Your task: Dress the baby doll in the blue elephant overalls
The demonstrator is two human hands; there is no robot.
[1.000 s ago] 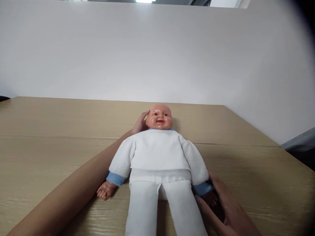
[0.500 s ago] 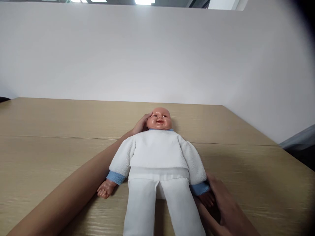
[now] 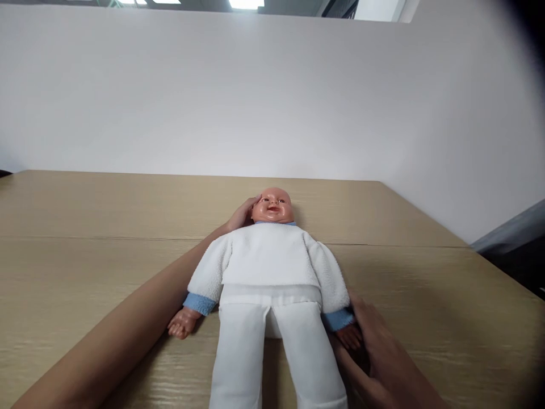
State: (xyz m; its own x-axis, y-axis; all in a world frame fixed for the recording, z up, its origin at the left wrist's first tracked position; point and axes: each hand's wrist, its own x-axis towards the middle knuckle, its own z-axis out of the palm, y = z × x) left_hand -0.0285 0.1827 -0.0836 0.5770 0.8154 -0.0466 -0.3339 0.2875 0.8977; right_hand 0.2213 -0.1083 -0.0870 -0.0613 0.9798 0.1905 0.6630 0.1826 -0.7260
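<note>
A baby doll (image 3: 272, 255) lies on its back on the wooden table, head away from me. White fleece top with blue cuffs and white trousers cover it; its lower legs run out of view at the bottom. My left hand (image 3: 243, 214) cups the side of the doll's head, thumb at the temple and the other fingers hidden behind. Down by the doll's hip and cuffed wrist, my right hand (image 3: 374, 352) curves round that side, its fingertips partly hidden behind the doll's sleeve and thigh.
The wooden table (image 3: 106, 204) has a seam running across it. Beyond its far edge stands a white wall (image 3: 255, 96), with ceiling lights above. At the right edge is a grey and dark object (image 3: 515, 238) that I cannot make out.
The whole view has shifted slightly, so the doll and my right hand appear a little further left. Both hands keep their places on the doll.
</note>
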